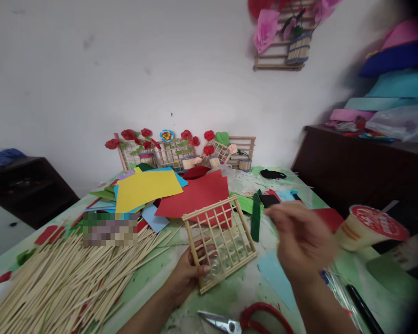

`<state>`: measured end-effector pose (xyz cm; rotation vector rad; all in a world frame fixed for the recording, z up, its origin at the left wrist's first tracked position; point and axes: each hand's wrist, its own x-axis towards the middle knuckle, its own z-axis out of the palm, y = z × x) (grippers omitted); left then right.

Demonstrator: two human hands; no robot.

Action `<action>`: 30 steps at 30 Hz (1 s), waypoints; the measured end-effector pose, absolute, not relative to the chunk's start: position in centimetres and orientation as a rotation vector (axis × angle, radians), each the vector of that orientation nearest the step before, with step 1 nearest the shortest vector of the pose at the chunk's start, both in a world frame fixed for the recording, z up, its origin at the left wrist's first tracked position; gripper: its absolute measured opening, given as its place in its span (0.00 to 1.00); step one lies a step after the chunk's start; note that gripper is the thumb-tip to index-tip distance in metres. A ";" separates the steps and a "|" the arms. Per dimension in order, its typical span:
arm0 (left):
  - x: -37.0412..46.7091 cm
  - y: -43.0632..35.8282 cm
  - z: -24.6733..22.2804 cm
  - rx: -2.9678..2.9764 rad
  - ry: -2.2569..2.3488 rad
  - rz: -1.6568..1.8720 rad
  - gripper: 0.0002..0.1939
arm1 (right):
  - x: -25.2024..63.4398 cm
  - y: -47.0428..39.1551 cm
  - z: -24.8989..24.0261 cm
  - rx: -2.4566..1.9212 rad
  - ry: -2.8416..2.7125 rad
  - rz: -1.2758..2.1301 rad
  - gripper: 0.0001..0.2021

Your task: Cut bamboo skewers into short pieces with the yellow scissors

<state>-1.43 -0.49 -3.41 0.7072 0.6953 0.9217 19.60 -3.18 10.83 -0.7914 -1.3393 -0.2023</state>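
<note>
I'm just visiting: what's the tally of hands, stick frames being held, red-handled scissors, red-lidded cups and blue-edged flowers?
Hands: 2, left hand and right hand
Held stick frame: 1
Red-handled scissors: 1
Red-lidded cup: 1
Blue-edged flower: 1
Total: 6

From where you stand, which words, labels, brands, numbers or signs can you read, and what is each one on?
None can be read clearly.
Cup lid: pale print on red, too blurred to read.
Cup side: orange marks, too blurred to read.
Pale item at the right edge: faint marks, perhaps print, too blurred to tell.
</note>
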 end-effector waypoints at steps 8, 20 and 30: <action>-1.2 -0.6 -4.1 0.754 0.632 0.941 0.37 | 17.5 2.1 4.2 -1.835 -1.969 -0.093 0.16; -0.9 -0.3 -5.7 0.821 0.570 0.997 0.38 | 17.8 2.0 3.7 -1.716 -1.831 0.004 0.16; -1.0 -0.6 -3.5 0.676 0.571 1.001 0.35 | 18.1 1.8 4.6 -1.364 -1.337 0.298 0.17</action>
